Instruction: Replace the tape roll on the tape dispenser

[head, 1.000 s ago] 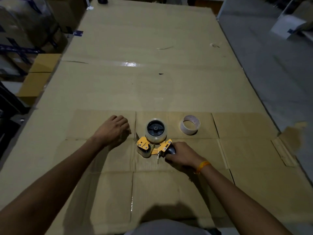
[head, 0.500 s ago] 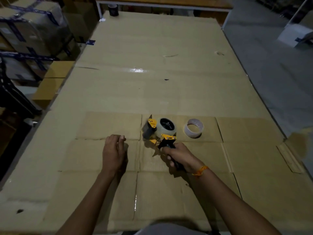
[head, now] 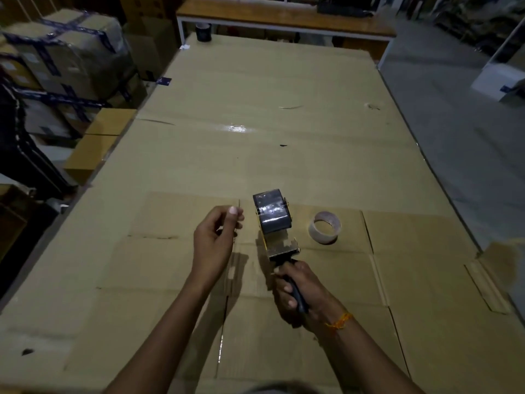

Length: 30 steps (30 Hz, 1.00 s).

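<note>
Cardboard covers the counter (head: 284, 155). At center frame I hold the dispenser (head: 277, 226) by its handle, right hand (head: 298, 291) clenched, long axis pointing away; left hand (head: 216, 237), loosely curled and empty, hovers just left, nearer the roll (head: 273, 216). Spent core (head: 324, 226) lies right.

A warehouse packing area: taped cartons (head: 65, 52) stacked beside a cardboard-covered table (head: 255, 95), with a workbench (head: 284, 17) behind.

**Dispenser up, roll mounted, spare ring lying flat**

I see the tape dispenser (head: 279, 243) raised off the surface, black handle toward me, head pointing away. A full, glossy dark tape roll (head: 273, 216) sits in its frame. To its right, near but apart, a thin near-empty roll (head: 324, 227) lies flat on the cardboard.
</note>
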Tool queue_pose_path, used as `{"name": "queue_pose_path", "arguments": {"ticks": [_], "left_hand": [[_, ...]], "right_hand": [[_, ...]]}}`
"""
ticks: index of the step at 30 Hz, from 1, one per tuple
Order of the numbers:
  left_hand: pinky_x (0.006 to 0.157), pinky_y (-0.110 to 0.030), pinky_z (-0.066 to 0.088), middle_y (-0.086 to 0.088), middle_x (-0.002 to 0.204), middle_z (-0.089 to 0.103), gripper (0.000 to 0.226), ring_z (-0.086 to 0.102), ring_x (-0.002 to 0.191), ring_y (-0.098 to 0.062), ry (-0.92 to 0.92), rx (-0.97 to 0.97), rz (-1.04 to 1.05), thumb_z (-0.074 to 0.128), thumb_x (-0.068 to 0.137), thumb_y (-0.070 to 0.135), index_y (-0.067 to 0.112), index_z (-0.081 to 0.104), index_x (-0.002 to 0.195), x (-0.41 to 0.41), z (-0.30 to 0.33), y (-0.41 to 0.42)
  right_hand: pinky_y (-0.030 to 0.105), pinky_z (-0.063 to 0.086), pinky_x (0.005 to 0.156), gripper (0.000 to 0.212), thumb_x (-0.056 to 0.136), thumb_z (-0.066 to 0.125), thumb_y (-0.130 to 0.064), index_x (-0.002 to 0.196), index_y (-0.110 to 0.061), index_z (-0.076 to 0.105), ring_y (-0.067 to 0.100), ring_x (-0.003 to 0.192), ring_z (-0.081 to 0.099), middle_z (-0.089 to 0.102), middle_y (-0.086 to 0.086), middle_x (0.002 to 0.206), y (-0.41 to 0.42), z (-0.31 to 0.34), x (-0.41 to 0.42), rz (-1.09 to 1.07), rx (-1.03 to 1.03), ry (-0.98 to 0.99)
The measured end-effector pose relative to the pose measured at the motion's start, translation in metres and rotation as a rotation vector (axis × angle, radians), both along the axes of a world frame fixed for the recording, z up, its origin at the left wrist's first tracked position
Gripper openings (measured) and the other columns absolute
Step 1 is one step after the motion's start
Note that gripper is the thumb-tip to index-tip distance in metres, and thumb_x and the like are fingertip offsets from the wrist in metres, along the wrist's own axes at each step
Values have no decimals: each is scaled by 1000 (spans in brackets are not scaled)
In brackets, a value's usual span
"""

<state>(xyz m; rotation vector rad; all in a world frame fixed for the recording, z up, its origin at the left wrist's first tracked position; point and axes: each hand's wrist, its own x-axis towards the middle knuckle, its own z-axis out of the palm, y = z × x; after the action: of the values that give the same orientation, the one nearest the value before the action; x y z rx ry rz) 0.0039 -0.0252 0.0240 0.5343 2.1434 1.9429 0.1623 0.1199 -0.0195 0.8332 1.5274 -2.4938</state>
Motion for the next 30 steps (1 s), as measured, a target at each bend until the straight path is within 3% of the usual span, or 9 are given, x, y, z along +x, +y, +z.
{"name": "queue_pose_path", "arguments": {"ticks": [8, 10, 11, 12, 13, 18, 21, 25, 30], "left_hand": [[65, -31, 33, -10, 66, 34, 44, 35, 60, -20, -110, -65, -72, 63, 107, 47, 17, 84, 83, -14, 48, 21], [66, -30, 36, 10, 69, 34, 45, 39, 52, -11, -143, -83, -107, 63, 107, 45, 13, 86, 85, -13, 56, 23], [67, -29, 38, 1, 99, 38, 45, 42, 49, -3, -166, -97, -123, 64, 107, 43, 10, 86, 86, -13, 58, 24], [67, -29, 39, -4, 52, 62, 43, 42, 49, -1, -199, -106, -131, 66, 105, 44, 11, 87, 85, -14, 59, 26], [64, -28, 38, 9, 64, 47, 42, 39, 51, -6, -236, -119, -136, 70, 103, 46, 14, 88, 83, -16, 59, 26], [44, -22, 25, 2, 58, 38, 32, 25, 54, -14, -490, -111, -207, 85, 90, 39, 7, 87, 85, -24, 58, 36], [43, -20, 24, 2, 63, 58, 25, 31, 56, -12, -534, -18, -210, 86, 89, 25, 1, 85, 94, -26, 58, 39], [63, -29, 38, 6, 81, 80, 19, 56, 58, 0, -421, -18, -234, 83, 92, 23, 6, 85, 99, -26, 68, 33], [67, -14, 52, -39, 100, 72, 7, 67, 78, -9, -163, 31, -354, 83, 92, 11, 15, 85, 87, -19, 85, 22]], "right_hand": [[21, 31, 36, 43, 103, 54, -9, 61, -15, 54, 14, 30, 43, 43, 4, 51, -6, -1, 9, 6, 34, 29], [20, 32, 35, 45, 106, 53, -7, 60, -13, 52, 13, 30, 43, 42, 5, 51, -6, 1, 10, 11, 85, 22], [20, 33, 34, 48, 107, 51, -5, 60, -12, 52, 13, 30, 44, 43, 6, 51, -6, 2, 11, 21, 107, 22], [19, 34, 34, 49, 108, 50, -5, 60, -12, 52, 13, 30, 45, 43, 6, 51, -6, 3, 11, 31, 119, 28], [19, 34, 34, 49, 109, 50, -5, 60, -12, 52, 13, 31, 45, 43, 6, 50, -5, 3, 12, 39, 126, 34], [19, 35, 33, 43, 108, 53, -6, 65, -9, 55, 14, 32, 46, 43, 9, 53, -5, 2, 12, 54, 147, 24], [18, 34, 33, 47, 108, 51, -3, 62, -10, 55, 14, 31, 45, 43, 9, 51, -7, -3, 13, 53, 159, 20], [20, 32, 34, 46, 107, 54, -7, 61, -8, 53, 16, 31, 45, 44, 7, 51, -7, -13, 14, 44, 166, 27], [21, 34, 36, 47, 107, 55, -10, 60, -10, 53, 16, 31, 45, 44, 7, 51, -3, -20, 16, 39, 147, 25]]}}
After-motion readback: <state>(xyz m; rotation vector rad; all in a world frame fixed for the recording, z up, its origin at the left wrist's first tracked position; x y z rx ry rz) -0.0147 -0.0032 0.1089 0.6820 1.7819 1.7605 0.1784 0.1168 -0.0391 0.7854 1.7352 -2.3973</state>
